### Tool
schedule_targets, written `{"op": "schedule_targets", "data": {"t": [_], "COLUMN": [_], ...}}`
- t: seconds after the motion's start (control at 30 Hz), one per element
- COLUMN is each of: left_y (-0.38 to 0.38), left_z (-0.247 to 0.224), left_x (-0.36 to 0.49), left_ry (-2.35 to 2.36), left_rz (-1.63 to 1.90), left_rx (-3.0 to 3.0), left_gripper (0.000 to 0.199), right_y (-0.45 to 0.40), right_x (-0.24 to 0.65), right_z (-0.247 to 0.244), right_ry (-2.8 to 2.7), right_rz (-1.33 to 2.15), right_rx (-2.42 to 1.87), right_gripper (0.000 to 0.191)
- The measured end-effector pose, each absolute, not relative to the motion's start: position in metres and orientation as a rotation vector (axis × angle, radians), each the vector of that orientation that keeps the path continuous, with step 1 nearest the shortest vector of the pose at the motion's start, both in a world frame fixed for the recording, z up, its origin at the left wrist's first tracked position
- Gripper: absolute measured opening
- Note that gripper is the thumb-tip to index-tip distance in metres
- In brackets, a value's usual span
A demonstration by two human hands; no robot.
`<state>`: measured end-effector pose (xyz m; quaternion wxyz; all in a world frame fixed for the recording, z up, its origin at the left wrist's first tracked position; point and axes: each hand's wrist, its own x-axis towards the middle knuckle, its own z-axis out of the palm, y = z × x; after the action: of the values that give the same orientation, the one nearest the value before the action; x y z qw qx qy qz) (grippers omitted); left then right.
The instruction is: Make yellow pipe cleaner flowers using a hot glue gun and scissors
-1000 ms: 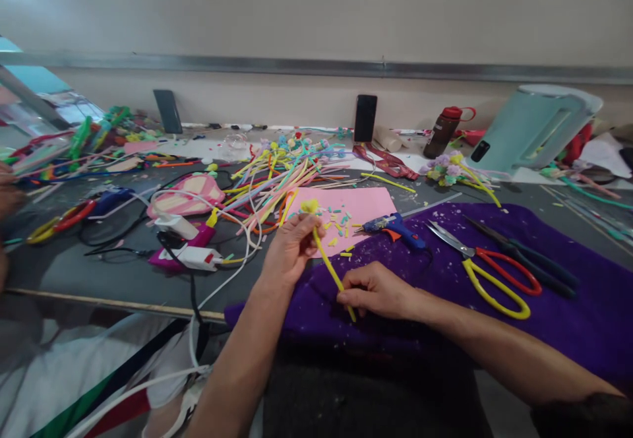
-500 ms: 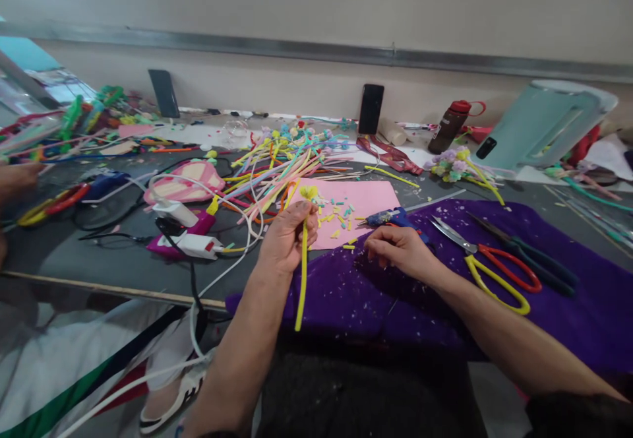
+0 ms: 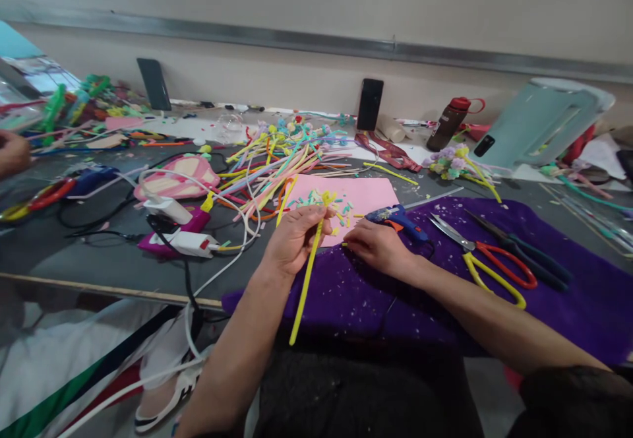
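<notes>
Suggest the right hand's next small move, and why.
Probably secure the yellow snippet with the right hand: it is right at that piece, grip unclear, while the left hand holds the yellow stem.

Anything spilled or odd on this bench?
Loose yellow and teal bits lie scattered over the pink sheet, and the purple cloth is flecked white; both look untidy. The yellow stem in the left hand shows no obvious damage.
</notes>
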<state>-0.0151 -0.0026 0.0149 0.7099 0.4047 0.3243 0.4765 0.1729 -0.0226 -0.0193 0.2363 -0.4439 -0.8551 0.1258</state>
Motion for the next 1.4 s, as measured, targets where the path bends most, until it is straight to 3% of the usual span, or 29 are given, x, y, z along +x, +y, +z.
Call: {"op": "schedule_targets", "data": {"t": [0.13,0.23,0.37,0.5,0.6,1.07,1.4], "left_y": [-0.005,-0.007,-0.008,-0.007,-0.007,-0.009,-0.011], "left_z": [0.016,0.018,0.019,0.015,0.011,0.007,0.007], "left_x": [-0.015,-0.015,-0.014,-0.009,-0.003,0.009,0.007], "left_ry": [0.741,0.737,0.733,0.752,0.801,0.831,0.802], "left_rz": [1.052,1.024,0.98,0.909,0.854,0.851,0.811], "left_rx": [0.939,0.951,0.979,1.014,1.05,1.096,1.089], "left_gripper": [0.018,0.018,0.017,0.018,0.021,0.023,0.019], "right_y": [-0.022,-0.02,-0.013,-0.013,-0.018,-0.028,-0.024], "right_x": [0.163,0.162,0.168,0.178,0.181,0.167,0.172], "right_z": [-0.017,-0.017,-0.01,0.003,0.008,0.004,0.0], "right_ry": [-2.517,-2.413,-1.883,-1.328,-1.165,-1.165,-1.123], "right_rz": [0.103,0.17,0.68,1.295,1.496,1.425,1.754], "right_rx": [-1.319,-1.273,-1.19,-1.03,-0.94,-0.922,-0.799], "right_gripper": [0.022,0.02,0.01,0.016,0.018,0.02,0.021]}}
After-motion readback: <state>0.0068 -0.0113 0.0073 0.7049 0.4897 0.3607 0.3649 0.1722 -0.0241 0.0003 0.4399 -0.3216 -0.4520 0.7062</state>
